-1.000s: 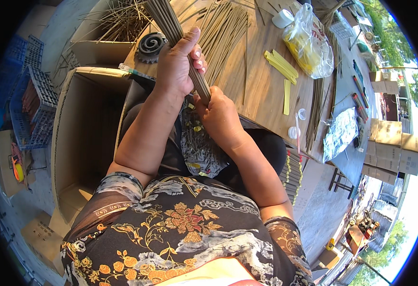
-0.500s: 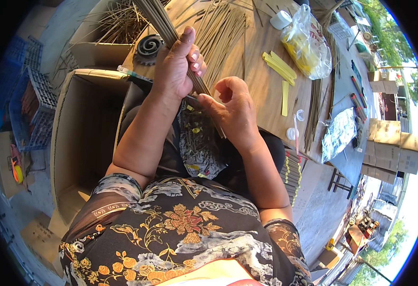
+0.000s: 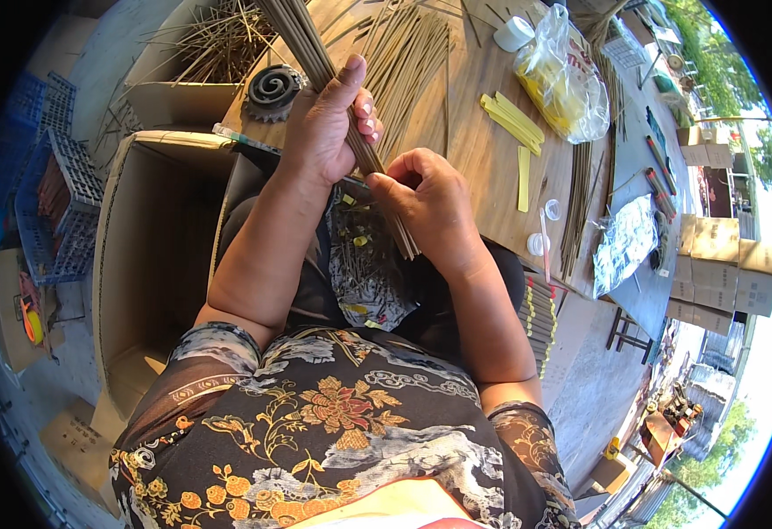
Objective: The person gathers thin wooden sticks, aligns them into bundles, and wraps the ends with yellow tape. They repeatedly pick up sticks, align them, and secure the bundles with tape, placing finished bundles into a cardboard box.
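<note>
My left hand (image 3: 326, 128) is wrapped round a bundle of thin brown incense sticks (image 3: 305, 44), which slants from upper left to lower right. Closed at the bundle's lower part, my right hand (image 3: 430, 198) has its thumb and bent index finger against the sticks. The stick ends poke out below it, slightly uneven. Under the hands, a lap cloth (image 3: 360, 273) carries broken bits and yellow scraps. More loose incense sticks (image 3: 412, 66) lie spread on the wooden table (image 3: 483, 185) just beyond my hands.
Yellow paper strips (image 3: 511, 123), a clear bag (image 3: 562, 79) with yellow contents and a white tub (image 3: 514, 33) are on the table's right. A black coil holder (image 3: 273, 90) sits at its left edge. An open cardboard box (image 3: 161, 247) stands by my left arm.
The lower stick ends now show as a thicker cluster below my right hand. My right index finger has come down closer to the thumb. The left hand keeps its grip.
</note>
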Available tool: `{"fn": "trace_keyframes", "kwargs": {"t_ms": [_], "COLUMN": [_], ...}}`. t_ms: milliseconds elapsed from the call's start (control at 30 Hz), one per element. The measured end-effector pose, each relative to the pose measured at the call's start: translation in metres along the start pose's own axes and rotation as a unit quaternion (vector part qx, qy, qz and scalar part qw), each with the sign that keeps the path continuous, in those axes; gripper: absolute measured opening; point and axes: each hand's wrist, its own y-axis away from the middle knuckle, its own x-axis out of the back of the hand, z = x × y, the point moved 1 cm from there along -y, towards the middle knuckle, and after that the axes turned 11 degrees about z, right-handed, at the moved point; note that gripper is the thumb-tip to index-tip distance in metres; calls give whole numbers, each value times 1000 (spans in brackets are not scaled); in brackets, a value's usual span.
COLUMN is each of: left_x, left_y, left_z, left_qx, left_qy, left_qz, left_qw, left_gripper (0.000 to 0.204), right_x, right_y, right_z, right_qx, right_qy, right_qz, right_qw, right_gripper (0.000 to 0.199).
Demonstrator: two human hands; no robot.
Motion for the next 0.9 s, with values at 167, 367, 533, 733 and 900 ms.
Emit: {"fn": "trace_keyframes", "kwargs": {"t_ms": [167,367,533,733,900], "left_x": [-1,0,-2,-1,0], "left_y": [1,0,3,1,1], "left_z": [0,-1,-2,-1,-2], "left_qx": [-2,0,-4,-10,-11], "left_qy": [-1,2,-9,6,-7], "left_qz": [4,6,8,9,2], "left_qw": [1000,1000,1000,1000,1000], "left_gripper": [26,25,26,31,31], "right_x": [2,2,2,0,1], "right_y": [1,0,-2,-4,-8], "right_z": [-11,-9,-7,-5,3], "right_qx": [9,25,5,-26,-51], "right_qy": [43,44,38,-1,-38], "right_qz": [11,3,-15,-26,-52], "right_qw": [999,999,999,999,997], "right_gripper": [20,21,20,19,19]}}
